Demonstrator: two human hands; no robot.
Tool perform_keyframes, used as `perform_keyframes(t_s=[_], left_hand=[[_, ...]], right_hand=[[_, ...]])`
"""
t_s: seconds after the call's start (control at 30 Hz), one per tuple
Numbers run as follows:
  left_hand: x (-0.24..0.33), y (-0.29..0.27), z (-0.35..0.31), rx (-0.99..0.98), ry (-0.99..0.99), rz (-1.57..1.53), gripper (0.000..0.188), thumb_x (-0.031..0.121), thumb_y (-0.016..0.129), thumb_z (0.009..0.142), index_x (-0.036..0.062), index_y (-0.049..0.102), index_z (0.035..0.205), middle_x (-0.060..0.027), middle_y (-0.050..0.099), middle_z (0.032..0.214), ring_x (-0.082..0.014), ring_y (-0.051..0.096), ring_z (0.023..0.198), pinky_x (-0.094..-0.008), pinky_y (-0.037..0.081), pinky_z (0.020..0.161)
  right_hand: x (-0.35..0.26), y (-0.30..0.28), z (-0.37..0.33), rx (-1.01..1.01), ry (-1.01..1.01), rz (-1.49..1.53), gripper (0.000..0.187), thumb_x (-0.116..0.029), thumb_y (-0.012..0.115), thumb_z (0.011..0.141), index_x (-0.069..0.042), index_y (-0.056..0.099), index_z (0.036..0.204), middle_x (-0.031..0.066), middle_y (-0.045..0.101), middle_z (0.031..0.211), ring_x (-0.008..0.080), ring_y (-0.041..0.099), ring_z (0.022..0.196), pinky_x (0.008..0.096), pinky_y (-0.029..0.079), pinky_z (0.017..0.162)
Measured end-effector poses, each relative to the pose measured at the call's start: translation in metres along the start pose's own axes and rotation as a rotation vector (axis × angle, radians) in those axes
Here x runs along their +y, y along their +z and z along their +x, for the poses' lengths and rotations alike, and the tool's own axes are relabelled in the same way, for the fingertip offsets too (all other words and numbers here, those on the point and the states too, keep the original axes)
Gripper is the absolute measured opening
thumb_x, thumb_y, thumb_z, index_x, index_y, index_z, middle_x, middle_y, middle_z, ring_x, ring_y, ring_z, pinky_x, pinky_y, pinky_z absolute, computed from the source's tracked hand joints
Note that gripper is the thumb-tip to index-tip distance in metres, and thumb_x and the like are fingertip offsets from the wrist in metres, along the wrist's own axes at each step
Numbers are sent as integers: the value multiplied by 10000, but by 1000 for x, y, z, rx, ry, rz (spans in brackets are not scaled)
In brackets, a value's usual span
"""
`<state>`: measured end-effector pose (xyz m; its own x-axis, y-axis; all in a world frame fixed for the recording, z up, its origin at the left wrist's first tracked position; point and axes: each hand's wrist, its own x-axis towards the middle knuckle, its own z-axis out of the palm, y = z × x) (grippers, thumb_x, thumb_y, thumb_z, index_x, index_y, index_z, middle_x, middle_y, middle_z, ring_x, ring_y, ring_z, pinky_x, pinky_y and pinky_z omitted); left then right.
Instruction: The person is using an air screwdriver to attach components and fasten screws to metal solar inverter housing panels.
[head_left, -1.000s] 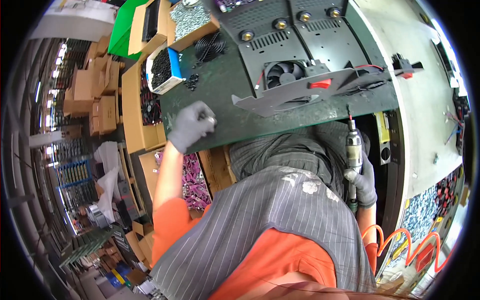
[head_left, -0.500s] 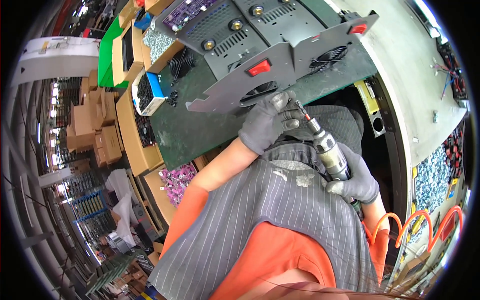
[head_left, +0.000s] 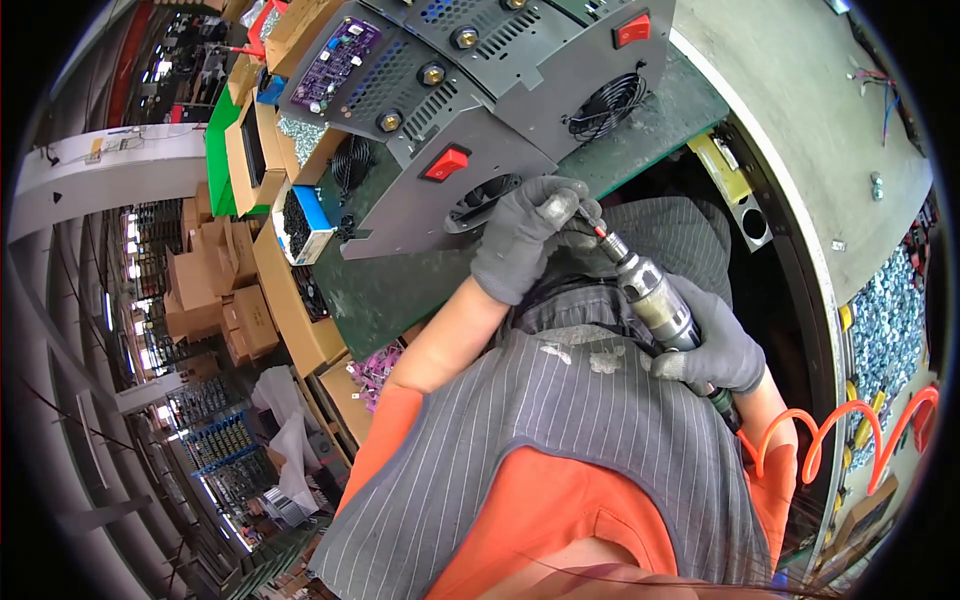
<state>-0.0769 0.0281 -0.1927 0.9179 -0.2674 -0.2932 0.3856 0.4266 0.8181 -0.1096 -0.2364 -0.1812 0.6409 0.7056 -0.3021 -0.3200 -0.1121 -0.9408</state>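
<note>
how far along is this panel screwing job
Done: the nearest grey panel already carries a red switch and a fan. In hand: the right hand grips the screwdriver, while the left hand pinches its tip at the panel's edge. Left: the tip is not on a screw yet; I cannot tell how many screws remain.

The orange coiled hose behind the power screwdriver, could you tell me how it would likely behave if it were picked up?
The orange coiled hose would probably feel light and springy: its loops hang open and uneven. It likely stretches when pulled, then recoils, being wound like a spring. It seems to trail from the power screwdriver in the right hand, so it may tug that tool.
</note>
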Motion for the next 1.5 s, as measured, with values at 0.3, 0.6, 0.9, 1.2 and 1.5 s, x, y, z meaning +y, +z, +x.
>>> perform_keyframes(t_s=[0.3,0.6,0.9,1.2,1.5], left_hand=[[87,57,-30,-331,555,1720,443,239,691,778,6,577,1136,-125,637,1007,-272,633,848,-331,515,753],[170,92,38,-99,-56,1960,442,303,656,822,31,579,1162,-107,668,898,-182,623,754,-309,493,709],[172,82,45,-111,-133,1805,367,288,625,864,-25,611,1056,-87,668,834,-133,606,715,-272,489,670],[176,92,45,-82,-241,1762,362,272,624,859,-19,607,1072,-88,653,937,-139,594,855,-285,478,780],[178,105,48,-257,-132,1891,342,283,535,880,18,574,1093,-222,629,850,-373,608,848,-399,461,739]], right_hand=[[-3,-7,4,164,-90,221,781,-184,776,561,-3,471,1258,38,576,955,124,547,825,267,450,769],[-8,-6,18,123,-85,164,746,-239,743,590,-1,480,1247,51,565,958,122,529,827,255,435,771],[-6,-8,29,151,-150,114,772,-278,785,590,-2,484,1245,74,575,1013,146,543,893,283,436,823],[-10,-9,33,106,-128,87,754,-252,779,590,-7,486,1239,64,575,973,134,548,853,275,446,795],[-26,-5,29,78,-103,259,716,-208,783,611,14,489,1225,48,570,967,136,540,838,274,444,786]])
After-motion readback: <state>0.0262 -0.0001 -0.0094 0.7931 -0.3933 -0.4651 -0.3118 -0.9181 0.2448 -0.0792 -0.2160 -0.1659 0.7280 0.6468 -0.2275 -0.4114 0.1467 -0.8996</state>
